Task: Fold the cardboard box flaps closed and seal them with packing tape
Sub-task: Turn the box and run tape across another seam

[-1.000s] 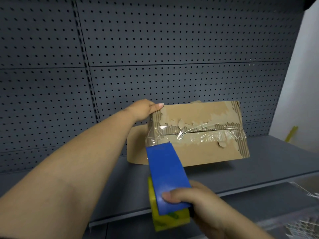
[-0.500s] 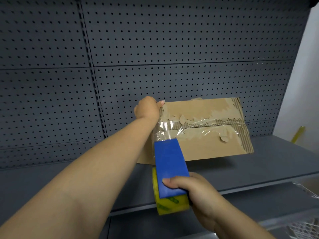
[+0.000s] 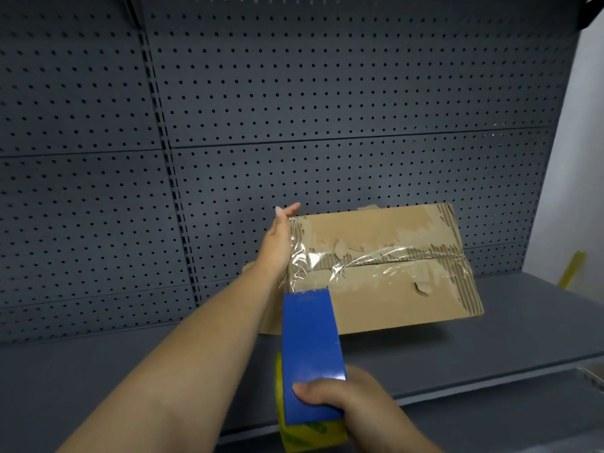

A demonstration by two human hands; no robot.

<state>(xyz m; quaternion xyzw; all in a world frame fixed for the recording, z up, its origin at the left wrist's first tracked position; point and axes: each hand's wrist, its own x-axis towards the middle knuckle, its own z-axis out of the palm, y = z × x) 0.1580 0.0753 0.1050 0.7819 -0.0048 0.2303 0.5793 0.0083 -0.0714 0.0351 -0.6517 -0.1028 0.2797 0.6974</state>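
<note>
Lying long axis left to right on the dark grey metal shelf, the worn brown cardboard box tips its closed flap face toward the camera, contents hidden. Wrinkled clear packing tape runs along the seam to the blue tape dispenser, which the right hand grips. The left hand presses flat, fingers straight, against the box's left end. Behind stands a perforated grey panel.

head view | looks forward, down (close) | faces shelf
</note>
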